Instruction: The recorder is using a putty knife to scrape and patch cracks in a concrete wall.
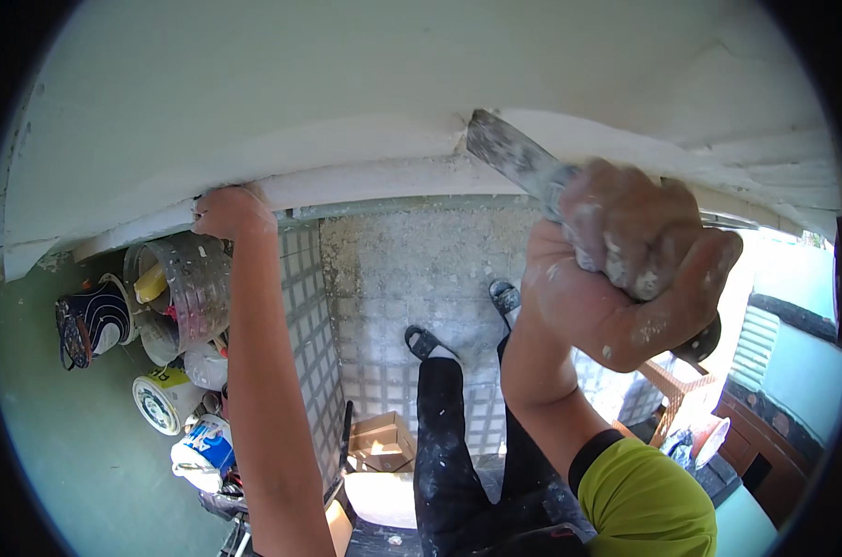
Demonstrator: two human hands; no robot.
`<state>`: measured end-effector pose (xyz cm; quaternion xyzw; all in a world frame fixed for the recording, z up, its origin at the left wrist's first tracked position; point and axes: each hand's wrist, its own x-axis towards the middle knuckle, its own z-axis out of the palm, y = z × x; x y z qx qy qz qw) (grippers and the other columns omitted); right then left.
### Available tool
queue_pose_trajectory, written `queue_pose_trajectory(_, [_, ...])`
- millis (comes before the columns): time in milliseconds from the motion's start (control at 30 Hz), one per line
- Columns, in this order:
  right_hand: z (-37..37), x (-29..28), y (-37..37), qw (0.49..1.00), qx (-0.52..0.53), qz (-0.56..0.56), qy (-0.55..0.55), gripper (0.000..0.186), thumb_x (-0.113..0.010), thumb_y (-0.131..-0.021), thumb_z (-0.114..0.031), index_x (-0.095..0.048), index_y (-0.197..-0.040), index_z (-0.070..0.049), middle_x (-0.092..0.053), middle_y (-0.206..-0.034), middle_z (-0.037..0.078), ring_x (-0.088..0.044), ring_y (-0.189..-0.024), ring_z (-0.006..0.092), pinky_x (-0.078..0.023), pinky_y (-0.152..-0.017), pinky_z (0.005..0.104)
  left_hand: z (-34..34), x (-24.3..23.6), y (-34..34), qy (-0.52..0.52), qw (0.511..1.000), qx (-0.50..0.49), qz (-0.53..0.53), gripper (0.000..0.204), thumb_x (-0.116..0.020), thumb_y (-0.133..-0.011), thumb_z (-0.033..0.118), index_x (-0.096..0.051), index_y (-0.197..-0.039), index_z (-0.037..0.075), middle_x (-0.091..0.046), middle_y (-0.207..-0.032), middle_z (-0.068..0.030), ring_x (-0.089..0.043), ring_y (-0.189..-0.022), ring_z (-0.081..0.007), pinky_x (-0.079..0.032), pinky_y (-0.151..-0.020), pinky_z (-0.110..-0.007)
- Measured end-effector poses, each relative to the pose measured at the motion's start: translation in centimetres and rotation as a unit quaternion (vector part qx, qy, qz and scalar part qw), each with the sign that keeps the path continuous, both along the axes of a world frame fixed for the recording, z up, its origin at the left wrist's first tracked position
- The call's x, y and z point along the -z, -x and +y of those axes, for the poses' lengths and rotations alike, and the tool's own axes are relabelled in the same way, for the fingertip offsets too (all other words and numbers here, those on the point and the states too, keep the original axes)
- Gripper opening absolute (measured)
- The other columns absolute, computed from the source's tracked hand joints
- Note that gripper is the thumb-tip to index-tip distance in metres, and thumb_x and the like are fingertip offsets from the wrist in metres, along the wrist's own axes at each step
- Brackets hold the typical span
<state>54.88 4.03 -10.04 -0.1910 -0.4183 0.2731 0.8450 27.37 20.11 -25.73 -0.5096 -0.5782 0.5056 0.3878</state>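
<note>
My right hand point(639, 246), spotted with white plaster, is wrapped round the handle of a putty knife point(512, 150). The flat, stained blade points up and left, its tip at a small rough mark on the pale surface point(365, 84). The handle's butt shows below my fist. My left hand point(233, 212) is curled over the white ledge point(347, 185) along the bottom of that surface, arm stretched out; its fingertips are partly hidden.
Below, my sandalled feet stand on a tiled floor point(374, 306). At left are a clear plastic tub point(203, 288) holding things, paint buckets point(198, 452) and a dark bag point(91, 325). A cardboard box point(381, 441) lies near my legs; a crate point(685, 395) is at right.
</note>
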Motion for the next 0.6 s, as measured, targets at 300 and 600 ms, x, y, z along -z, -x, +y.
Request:
queue_pose_trajectory(300, [-2.2,1.6,0.7,0.896,0.27,-0.177,0.304,0.022,-0.05,-0.093,-0.014,-0.05,-0.072,-0.007,-0.052,-0.071,0.005,-0.052,-0.064,0.0135,-0.046,-0.057,0.025,0.8,0.2,0.8,-0.058,0.972,-0.125,-0.19,0.025,-0.057,-0.084,0.035,-0.074,-0.098,0.023,-0.069,-0.111,0.0032,-0.059,-0.111,-0.0147,-0.035,-0.106,-0.04])
queue_pose_trajectory(600, [0.0,2.1,-1.2,0.978,0.19,-0.058,-0.069,0.037,-0.031,-0.099,-0.024,-0.042,-0.065,-0.016,-0.041,-0.055,0.002,-0.036,-0.045,0.0121,-0.034,-0.046,0.0263,0.5,-1.2,-1.0,0.051,0.974,-0.126,-0.183,0.029,-0.047,-0.093,0.028,-0.069,-0.109,0.021,-0.068,-0.106,0.0022,-0.061,-0.108,-0.0177,-0.043,-0.097,-0.039])
